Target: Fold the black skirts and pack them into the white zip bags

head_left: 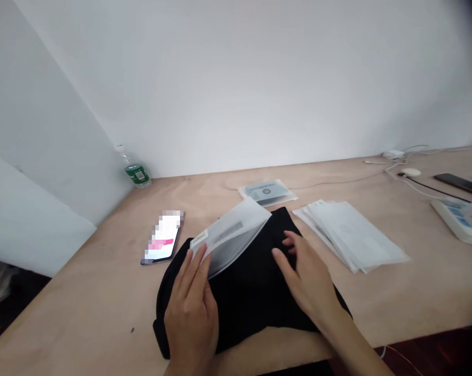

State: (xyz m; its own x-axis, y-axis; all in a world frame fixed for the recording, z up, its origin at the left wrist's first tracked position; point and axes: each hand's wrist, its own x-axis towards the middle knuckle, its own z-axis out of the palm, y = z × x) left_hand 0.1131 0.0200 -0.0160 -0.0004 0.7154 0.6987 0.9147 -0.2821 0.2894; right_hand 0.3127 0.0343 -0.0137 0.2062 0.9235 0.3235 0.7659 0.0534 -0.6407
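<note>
The left hand [191,308] is half closed and is gripping the edge of a frosted plastic bag [230,235] with a white label [199,238], and this bag is lying across a folded black cloth garment [251,308]. The right hand [308,279] is resting open on the soft fabric, holding nothing (its fingers are spreading a little). A stack of similar bags [349,235] is lying just beside, on the plywood table [82,297].
</note>
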